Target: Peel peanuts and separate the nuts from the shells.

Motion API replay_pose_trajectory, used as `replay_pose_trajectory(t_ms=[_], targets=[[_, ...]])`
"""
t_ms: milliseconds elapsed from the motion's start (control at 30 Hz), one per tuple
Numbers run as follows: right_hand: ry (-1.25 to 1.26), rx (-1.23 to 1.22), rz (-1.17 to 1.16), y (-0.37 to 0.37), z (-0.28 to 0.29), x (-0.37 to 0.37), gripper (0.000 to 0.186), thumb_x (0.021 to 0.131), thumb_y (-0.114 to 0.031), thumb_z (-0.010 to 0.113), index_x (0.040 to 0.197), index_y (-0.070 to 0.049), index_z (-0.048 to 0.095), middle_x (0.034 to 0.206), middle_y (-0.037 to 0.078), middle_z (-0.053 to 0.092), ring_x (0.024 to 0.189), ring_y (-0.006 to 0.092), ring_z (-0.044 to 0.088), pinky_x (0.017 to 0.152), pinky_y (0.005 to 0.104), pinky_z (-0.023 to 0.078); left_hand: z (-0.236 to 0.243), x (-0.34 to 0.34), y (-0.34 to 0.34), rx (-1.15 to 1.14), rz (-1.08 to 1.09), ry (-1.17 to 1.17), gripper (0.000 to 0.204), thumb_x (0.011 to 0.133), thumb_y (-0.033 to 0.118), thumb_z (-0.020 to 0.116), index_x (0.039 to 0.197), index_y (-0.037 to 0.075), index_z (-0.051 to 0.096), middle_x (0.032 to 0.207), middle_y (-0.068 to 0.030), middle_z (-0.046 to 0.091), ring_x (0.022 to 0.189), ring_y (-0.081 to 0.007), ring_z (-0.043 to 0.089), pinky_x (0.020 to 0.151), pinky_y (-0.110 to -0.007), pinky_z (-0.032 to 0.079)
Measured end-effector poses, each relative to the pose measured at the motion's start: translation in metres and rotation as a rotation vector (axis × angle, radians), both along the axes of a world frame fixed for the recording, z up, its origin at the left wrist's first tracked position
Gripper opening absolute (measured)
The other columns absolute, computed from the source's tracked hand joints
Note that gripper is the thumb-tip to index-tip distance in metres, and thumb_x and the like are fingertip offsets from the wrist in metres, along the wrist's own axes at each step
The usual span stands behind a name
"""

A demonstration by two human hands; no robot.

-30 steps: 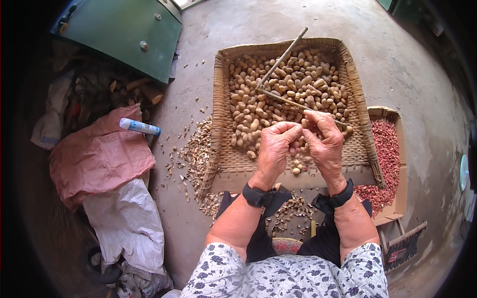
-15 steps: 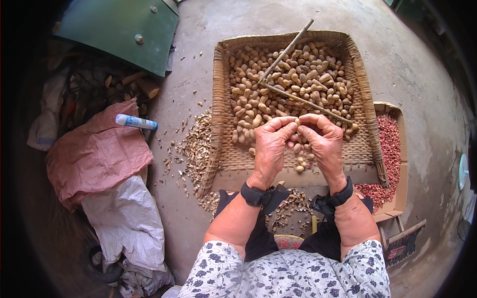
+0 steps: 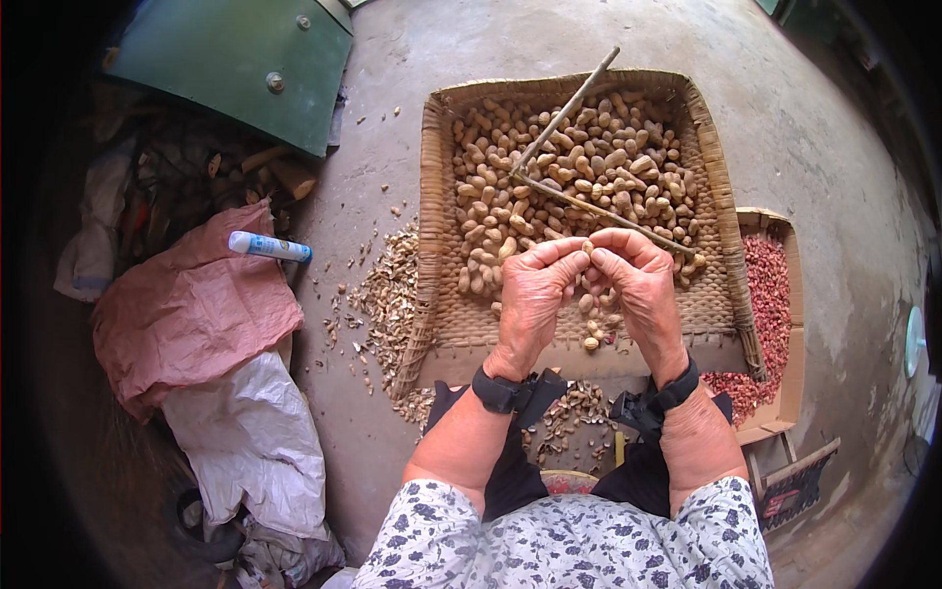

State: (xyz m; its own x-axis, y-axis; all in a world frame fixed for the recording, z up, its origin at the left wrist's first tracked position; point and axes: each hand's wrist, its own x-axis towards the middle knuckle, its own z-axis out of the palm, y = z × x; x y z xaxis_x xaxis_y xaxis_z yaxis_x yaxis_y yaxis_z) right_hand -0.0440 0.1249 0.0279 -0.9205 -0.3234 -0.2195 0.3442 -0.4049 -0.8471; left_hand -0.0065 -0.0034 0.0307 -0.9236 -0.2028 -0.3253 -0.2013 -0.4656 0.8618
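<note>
Over the near part of a woven basket tray (image 3: 726, 245), my left hand (image 3: 533, 294) and my right hand (image 3: 643, 290) meet at the fingertips. Between both thumbs and forefingers they pinch one peanut (image 3: 588, 246). Both hands are closed; their curled lower fingers are partly hidden. Below the hands, several loose peanuts (image 3: 591, 343) lie on the tray's near end. Farther in, a big heap of unshelled peanuts (image 3: 579, 147) fills the tray. A bent stick (image 3: 564, 110) rests across the heap.
Right of the tray, a cardboard box (image 3: 785, 393) holds red shelled kernels (image 3: 767, 294). Broken shells (image 3: 392, 294) are scattered on the floor at left and between my legs. Farther left lie a pink sack (image 3: 206, 304), a white sack (image 3: 250, 422) and a blue-white spray can (image 3: 270, 246).
My hands stay together on the peanut, with slight finger shifts. The whole scene sits a little lower in the picture.
</note>
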Motion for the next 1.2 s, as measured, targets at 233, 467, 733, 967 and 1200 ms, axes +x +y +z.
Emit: replay_pose_trajectory(t_ms=[233,467,733,967,1200], targets=[[0.144,0.273,0.069,0.003,0.006,0.005,0.014,0.085,-0.007,0.059,0.096,0.0,0.065,0.076,0.003,0.065,0.063,0.0054,0.059,0.049,0.017,0.046,-0.002,0.007,0.0,-0.031,-0.03,-0.011,0.018,0.082,0.009,0.067,0.098,0.002,0.068,0.074,0.0022,0.064,0.055,0.0005,0.048,0.044,-0.012,0.034],[0.225,0.299,0.083,-0.003,0.014,0.004,0.014,0.087,-0.007,0.058,0.097,0.002,0.062,0.077,0.004,0.064,0.06,0.0061,0.059,0.054,0.018,0.048,0.003,0.008,-0.006,0.022,-0.047,0.033,0.018,0.084,0.01,0.065,0.098,-0.001,0.066,0.073,0.0024,0.062,0.054,0.0006,0.045,0.044,-0.012,0.032],[0.248,0.295,0.114,-0.007,0.017,0.007,0.028,0.086,-0.013,0.062,0.11,0.002,0.059,0.085,0.003,0.058,0.07,0.0083,0.058,0.053,0.0196,0.047,0.001,0.005,-0.003,0.032,0.021,0.042,0.017,0.083,0.008,0.064,0.098,-0.002,0.066,0.071,0.0032,0.06,0.053,0.0008,0.045,0.045,-0.013,0.032],[0.415,0.51,0.048,-0.011,0.014,0.014,0.019,0.086,-0.005,0.058,0.101,0.005,0.062,0.085,0.007,0.059,0.066,0.0105,0.06,0.052,0.0215,0.046,-0.007,0.01,0.004,-0.045,0.037,0.05,0.014,0.082,0.006,0.063,0.093,-0.001,0.067,0.069,0.003,0.058,0.054,-0.0002,0.044,0.046,-0.015,0.032],[0.527,0.598,-0.068,-0.021,0.008,0.014,0.017,0.079,-0.001,0.059,0.096,0.001,0.065,0.081,0.013,0.062,0.074,0.0223,0.06,0.067,0.0297,0.046,0.004,0.007,0.005,0.011,0.124,0.029,0.011,0.082,0.003,0.063,0.09,-0.002,0.067,0.07,0.0011,0.061,0.053,-0.0006,0.046,0.044,-0.014,0.034]])
